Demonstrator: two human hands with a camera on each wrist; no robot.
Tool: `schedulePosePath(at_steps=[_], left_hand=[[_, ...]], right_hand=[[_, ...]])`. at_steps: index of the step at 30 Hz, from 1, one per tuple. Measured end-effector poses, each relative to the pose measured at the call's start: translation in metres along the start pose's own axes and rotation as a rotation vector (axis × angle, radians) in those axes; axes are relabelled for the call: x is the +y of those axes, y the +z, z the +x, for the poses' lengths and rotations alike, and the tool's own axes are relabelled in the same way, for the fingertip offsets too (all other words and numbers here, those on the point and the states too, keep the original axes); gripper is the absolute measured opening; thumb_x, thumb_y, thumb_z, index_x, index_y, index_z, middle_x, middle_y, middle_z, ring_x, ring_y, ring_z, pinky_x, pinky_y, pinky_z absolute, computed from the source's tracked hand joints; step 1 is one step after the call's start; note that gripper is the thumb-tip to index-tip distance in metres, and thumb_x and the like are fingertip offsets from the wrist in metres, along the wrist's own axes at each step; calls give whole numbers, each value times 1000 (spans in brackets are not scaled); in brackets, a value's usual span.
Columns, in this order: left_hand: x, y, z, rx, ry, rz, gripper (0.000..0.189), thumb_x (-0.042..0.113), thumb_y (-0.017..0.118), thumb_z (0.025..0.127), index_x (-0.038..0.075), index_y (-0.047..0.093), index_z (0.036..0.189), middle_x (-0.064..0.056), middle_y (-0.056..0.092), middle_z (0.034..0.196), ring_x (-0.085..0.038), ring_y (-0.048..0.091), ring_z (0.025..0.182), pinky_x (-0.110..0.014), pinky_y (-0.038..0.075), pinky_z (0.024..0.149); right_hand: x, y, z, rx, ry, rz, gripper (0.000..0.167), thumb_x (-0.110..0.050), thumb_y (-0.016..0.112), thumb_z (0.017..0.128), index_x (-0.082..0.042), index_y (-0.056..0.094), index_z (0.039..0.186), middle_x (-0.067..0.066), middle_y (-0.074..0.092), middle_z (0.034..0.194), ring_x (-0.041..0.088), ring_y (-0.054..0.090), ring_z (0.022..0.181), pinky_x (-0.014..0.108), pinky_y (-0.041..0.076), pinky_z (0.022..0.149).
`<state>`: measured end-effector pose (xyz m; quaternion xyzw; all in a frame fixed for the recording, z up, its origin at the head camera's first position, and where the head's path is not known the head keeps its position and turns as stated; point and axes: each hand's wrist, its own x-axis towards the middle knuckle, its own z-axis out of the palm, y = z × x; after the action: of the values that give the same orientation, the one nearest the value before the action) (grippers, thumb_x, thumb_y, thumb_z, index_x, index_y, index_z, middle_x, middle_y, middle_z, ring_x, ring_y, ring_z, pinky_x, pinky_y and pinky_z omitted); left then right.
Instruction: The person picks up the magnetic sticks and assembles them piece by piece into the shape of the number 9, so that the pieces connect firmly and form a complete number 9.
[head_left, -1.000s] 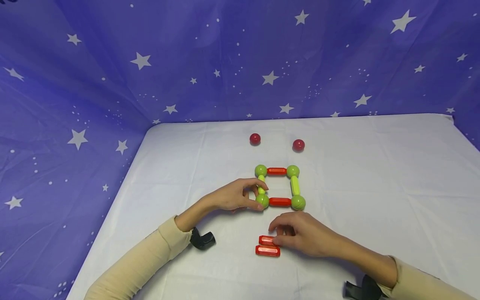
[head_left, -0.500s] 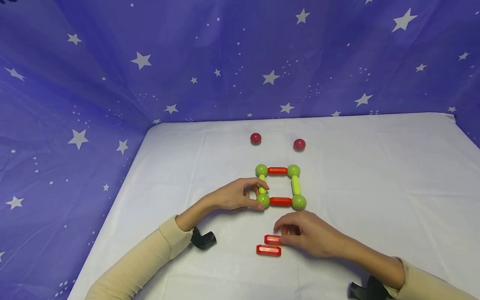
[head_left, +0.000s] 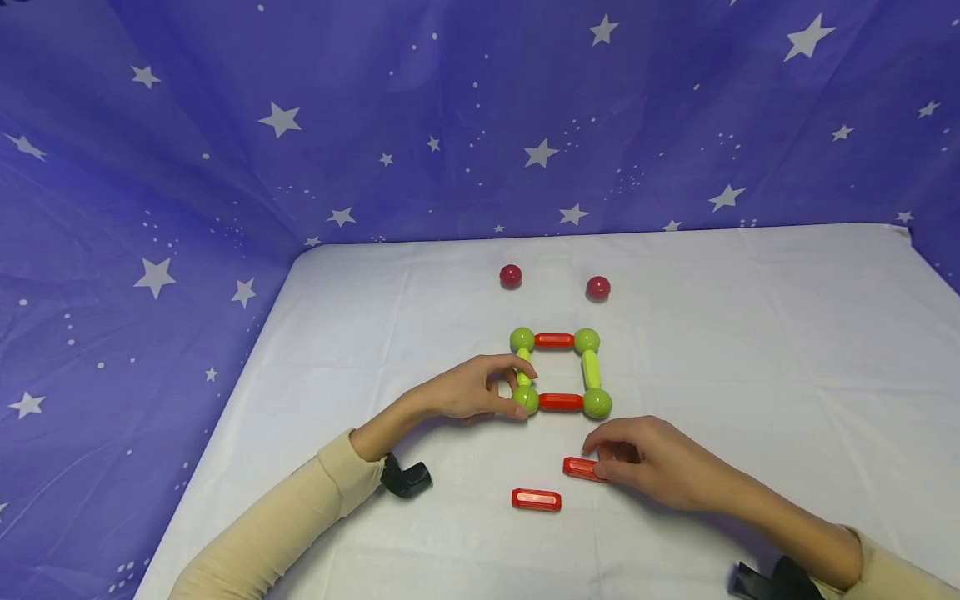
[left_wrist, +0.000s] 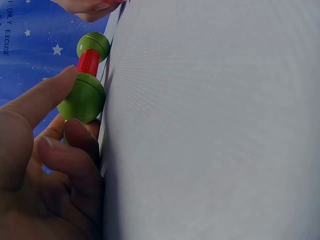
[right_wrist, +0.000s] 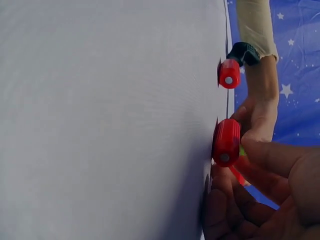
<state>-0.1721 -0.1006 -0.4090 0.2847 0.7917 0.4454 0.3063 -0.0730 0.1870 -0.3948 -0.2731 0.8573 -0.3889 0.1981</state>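
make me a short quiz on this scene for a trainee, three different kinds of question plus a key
1. How many green balls does the square frame have?
2. True or false: both red balls lie apart from the square frame.
3. What is the right hand touching?
A: one of the red balls
B: a loose red stick
C: a yellow stick

Key: 1. Four; 2. True; 3. B
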Motion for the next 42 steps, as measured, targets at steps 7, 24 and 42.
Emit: schedulePosePath(at_steps=[7,24,42], left_hand=[[2,0,-1,3,-18,-5,48,19,81,84,18,59,126,-3,59,104,-12,45,48,-25,37,43],[1,0,-1,3,-7,0,47,19,80,84,17,59,126,-3,59,104,-13,46,48,-25,38,43],[2,0,-1,3,-18,-5,48,19,80,84,18,59,126,-3,59,105,-12,45,48,-25,38,43]], right_hand=[[-2,2,1,5,-36,-61,24,-27,78,86,-22,69,107,-15,55,80,5,51,72,23,45,63],[0,2,1,-24,-9,-55,32,-17,66,95,-23,67,126,-14,63,108,8,56,88,27,50,76],[1,0,1,21,37,-16,34,-12,67,93,-15,67,127,-9,65,102,10,54,81,24,48,68]])
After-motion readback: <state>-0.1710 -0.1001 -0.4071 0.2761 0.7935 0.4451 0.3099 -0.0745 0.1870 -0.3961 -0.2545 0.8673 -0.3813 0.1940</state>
